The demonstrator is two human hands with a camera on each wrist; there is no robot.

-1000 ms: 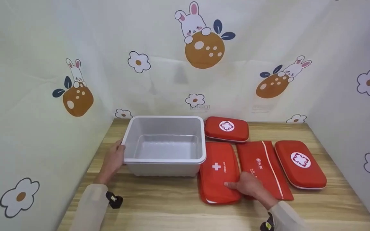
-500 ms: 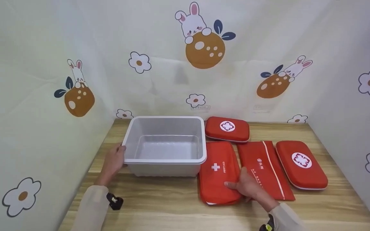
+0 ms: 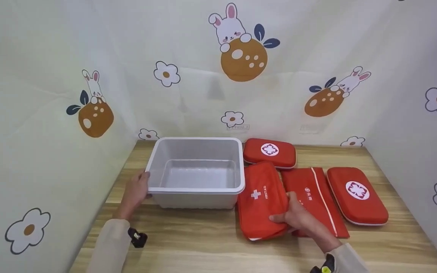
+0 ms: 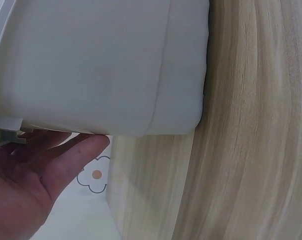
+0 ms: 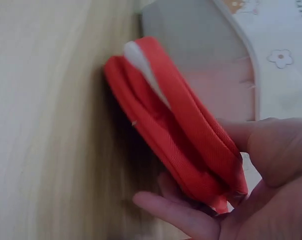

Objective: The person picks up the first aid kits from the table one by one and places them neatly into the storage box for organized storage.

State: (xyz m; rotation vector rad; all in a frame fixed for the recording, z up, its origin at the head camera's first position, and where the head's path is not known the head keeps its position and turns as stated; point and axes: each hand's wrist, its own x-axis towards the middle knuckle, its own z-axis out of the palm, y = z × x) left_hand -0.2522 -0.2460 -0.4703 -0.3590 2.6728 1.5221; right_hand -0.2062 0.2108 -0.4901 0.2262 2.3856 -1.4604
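A red first-aid pouch (image 3: 262, 204) with a white cross is pinched along its right edge by my right hand (image 3: 296, 216), thumb on top and fingers underneath. The right wrist view shows the pouch (image 5: 175, 125) tilted, its near edge raised off the table. My left hand (image 3: 137, 189) holds the left side of a light grey plastic bin (image 3: 195, 199). In the left wrist view its fingers (image 4: 76, 157) lie against the bin's wall (image 4: 91, 65) below the rim. The bin stands upright with nothing inside.
A flat red pouch (image 3: 313, 201) with a white stripe lies right of the held pouch. Beyond it is a red hard case (image 3: 357, 195), and another red case (image 3: 269, 152) sits behind, beside the bin. Patterned cloth walls (image 3: 188, 102) enclose the wooden table (image 3: 188, 242).
My right hand has taken hold of the first-aid pouch's right edge and lifted it, tilting the pouch. The left hand stays on the bin.
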